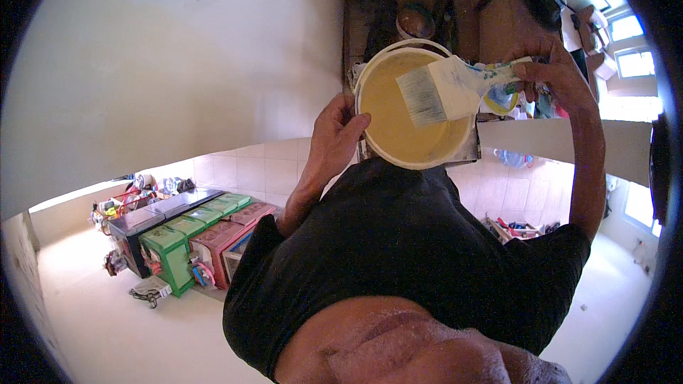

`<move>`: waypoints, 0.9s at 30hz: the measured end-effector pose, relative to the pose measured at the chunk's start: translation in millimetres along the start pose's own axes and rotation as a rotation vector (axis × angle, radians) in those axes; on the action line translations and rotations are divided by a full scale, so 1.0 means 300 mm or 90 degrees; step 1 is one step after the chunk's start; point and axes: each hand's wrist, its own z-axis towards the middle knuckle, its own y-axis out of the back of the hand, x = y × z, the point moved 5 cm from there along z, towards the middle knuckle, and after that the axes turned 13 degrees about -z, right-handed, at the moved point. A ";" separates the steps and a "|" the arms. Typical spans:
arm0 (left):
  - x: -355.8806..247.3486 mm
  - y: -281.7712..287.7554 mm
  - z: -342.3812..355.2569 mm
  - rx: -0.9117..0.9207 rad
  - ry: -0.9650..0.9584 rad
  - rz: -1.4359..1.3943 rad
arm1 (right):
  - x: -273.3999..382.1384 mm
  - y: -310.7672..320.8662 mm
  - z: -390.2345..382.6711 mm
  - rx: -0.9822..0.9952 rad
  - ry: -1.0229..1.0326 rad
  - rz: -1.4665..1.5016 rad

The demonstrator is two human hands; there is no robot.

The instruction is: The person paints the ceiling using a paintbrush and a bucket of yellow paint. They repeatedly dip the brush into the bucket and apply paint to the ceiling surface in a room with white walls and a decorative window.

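Wide brush (449, 91) over bucket (411, 164), upper centre of frame.
Right hand (553, 75): fingers pinching handle (501, 73); left hand (336, 135): fingers clasping rim. Slack pinch could drop brush; one-sided grip could tip bucket.

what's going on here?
A person's left hand holds the rim of a pale bucket of yellowish liquid, apparently paint. The right hand grips a wide, paint-smeared paintbrush by its handle. The brush's bristles are over the bucket's opening; I can't tell whether they touch the liquid.
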 end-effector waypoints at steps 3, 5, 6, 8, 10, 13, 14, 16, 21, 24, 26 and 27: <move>-0.002 0.006 -0.010 -0.002 -0.012 0.045 | -0.018 0.000 0.003 0.008 -0.021 0.052; 0.046 0.021 -0.003 0.001 -0.017 0.031 | -0.047 0.004 0.028 0.019 -0.042 0.160; 0.058 0.024 0.003 0.004 -0.032 0.052 | -0.041 -0.007 0.045 -0.001 -0.034 0.230; 0.062 0.022 -0.004 0.012 -0.055 0.084 | -0.011 -0.020 0.083 -0.033 -0.026 0.363; 0.033 0.011 -0.017 -0.002 -0.080 0.088 | 0.075 -0.056 0.163 0.038 0.012 0.314; 0.080 0.021 0.011 -0.021 -0.090 0.094 | 0.238 -0.169 0.317 0.091 0.100 0.208; 0.088 0.028 0.014 -0.023 -0.107 0.091 | 0.282 -0.210 0.383 0.167 0.153 0.184; 0.092 0.038 0.023 -0.018 -0.139 0.078 | 0.335 -0.318 0.511 0.198 0.179 0.276; 0.063 0.026 -0.002 -0.013 -0.066 0.124 | 0.487 -0.537 0.746 0.273 0.235 0.339; 0.020 0.018 -0.010 -0.058 -0.174 0.171 | 0.538 -0.548 0.810 0.226 0.305 0.353; 0.003 0.001 -0.016 -0.089 -0.167 0.201 | 0.537 -0.522 0.837 0.236 0.344 0.330; -0.007 0.001 -0.015 -0.105 -0.167 0.224 | 0.549 -0.503 0.836 0.227 0.357 0.329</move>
